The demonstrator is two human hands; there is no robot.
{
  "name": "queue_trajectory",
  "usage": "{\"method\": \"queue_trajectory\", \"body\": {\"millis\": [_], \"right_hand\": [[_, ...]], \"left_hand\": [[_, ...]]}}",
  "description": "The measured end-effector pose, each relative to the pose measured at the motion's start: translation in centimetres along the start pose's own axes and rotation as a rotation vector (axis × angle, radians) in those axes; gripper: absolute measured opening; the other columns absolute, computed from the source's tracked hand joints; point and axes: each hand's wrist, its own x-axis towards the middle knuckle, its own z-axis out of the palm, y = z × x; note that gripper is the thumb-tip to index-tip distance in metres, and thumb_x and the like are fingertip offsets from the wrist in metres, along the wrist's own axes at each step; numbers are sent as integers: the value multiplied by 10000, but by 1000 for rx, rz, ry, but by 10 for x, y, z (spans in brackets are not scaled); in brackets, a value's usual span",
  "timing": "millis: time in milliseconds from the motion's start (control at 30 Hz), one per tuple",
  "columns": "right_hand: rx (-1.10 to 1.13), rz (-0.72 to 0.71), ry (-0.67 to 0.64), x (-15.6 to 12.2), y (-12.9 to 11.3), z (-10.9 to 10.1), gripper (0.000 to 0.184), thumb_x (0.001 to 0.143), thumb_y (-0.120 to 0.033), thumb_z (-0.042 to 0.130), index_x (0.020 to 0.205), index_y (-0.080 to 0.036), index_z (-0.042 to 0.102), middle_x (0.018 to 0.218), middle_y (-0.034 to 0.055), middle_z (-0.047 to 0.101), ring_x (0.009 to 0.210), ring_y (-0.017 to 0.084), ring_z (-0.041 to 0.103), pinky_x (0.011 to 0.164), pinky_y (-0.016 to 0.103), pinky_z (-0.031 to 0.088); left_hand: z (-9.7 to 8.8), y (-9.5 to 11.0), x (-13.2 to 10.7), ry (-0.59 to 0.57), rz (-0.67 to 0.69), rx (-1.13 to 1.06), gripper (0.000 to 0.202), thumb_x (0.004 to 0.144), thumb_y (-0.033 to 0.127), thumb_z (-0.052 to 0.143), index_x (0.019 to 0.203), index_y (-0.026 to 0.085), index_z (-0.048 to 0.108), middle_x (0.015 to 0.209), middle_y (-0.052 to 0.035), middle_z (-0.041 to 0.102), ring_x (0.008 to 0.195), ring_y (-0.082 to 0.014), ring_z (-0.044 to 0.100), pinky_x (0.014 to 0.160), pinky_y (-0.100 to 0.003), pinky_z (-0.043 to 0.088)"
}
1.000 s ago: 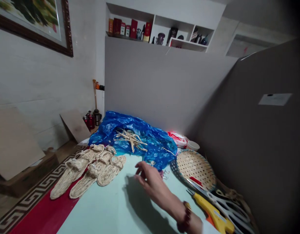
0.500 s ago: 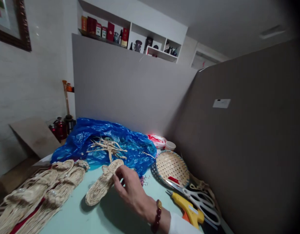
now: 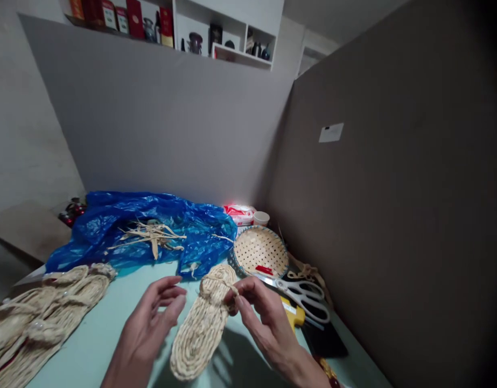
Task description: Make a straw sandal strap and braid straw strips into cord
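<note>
A woven straw sandal (image 3: pixel 200 334), pale and oval-soled, is in front of me over the table, its toe end pointing away. My right hand (image 3: pixel 268 326) pinches a thin braided strand at the sandal's right edge between thumb and fingers. On the other side, my left hand (image 3: pixel 149 323) is open with fingers curved and apart, close to the sandal without touching it. A beaded bracelet (image 3: pixel 328 369) circles my right wrist. At the lower left lie several finished-looking straw sandals (image 3: pixel 50 312) with bead decorations.
Behind is a blue plastic bag (image 3: pixel 131 207) with dry straw strips (image 3: pixel 151 235) on it. To the right stand a woven basket (image 3: pixel 256 245), white-handled scissors (image 3: pixel 305 296), a yellow glue gun (image 3: pixel 292 312) and a black flat object (image 3: pixel 327 340). Grey partitions (image 3: pixel 167 124) border the table.
My left hand has come into view at the left of the sandal. The sandal is nearer and more upright, with my right hand now at its strand. The view has shifted right and down.
</note>
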Motion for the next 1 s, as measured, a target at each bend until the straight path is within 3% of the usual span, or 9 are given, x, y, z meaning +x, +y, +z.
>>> {"method": "queue_trajectory", "body": {"millis": [100, 200, 333, 467, 633, 800, 1000], "right_hand": [[-9, -45, -22, -2, -3, 0, 167, 986, -299, 486, 942, -178, 592, 861, 50, 656, 783, 152, 616, 732, 279, 493], [10, -55, -69, -4, -4, -1, 112, 971, -249, 506, 940, -182, 590, 876, 43, 638, 806, 153, 603, 760, 284, 490], [199, 74, -65, -9, 0, -2, 150, 964, -272, 538, 1106, -223, 543, 1060, 52, 616, 904, 158, 604, 841, 307, 500], [383, 229, -7, -10, 5, 3, 218, 941, -366, 580, 1104, -230, 528, 1016, 44, 591, 850, 157, 595, 790, 306, 514], [595, 353, -220, -8, 2, 12, 200, 912, -351, 639, 1074, -236, 619, 978, 29, 645, 936, 186, 616, 874, 320, 491], [489, 306, -261, -11, -4, 15, 193, 911, -346, 640, 1041, -210, 682, 950, 31, 661, 893, 190, 607, 826, 297, 490], [286, 289, -200, -14, -5, 17, 233, 913, -419, 607, 981, -214, 694, 881, 29, 663, 816, 182, 597, 751, 275, 501]], "left_hand": [[9, -3, 4, -234, -213, -144, 442, 790, 548, 682, 1097, 233, 652, 921, -38, 741, 884, -266, 679, 772, -314, 517], [13, -9, 1, -310, -247, -212, 327, 794, 452, 721, 1017, 215, 691, 958, -36, 743, 888, -253, 683, 752, -292, 521], [16, -12, 1, -268, -248, -263, 307, 810, 433, 714, 1019, 209, 683, 950, -24, 740, 852, -218, 685, 743, -263, 501], [18, -11, 2, -195, -276, -333, 308, 744, 367, 776, 997, 225, 674, 905, -9, 745, 796, -222, 697, 730, -274, 512], [15, -20, -1, -212, -279, -341, 327, 744, 397, 774, 1013, 243, 670, 914, -20, 741, 794, -234, 693, 699, -277, 520], [18, -23, -6, -256, -215, -247, 357, 799, 502, 672, 1024, 225, 689, 974, -60, 726, 855, -253, 670, 623, -252, 489], [21, -25, -10, -228, -286, -234, 346, 761, 512, 709, 985, 250, 688, 927, -41, 735, 912, -279, 656, 611, -257, 496]]}}
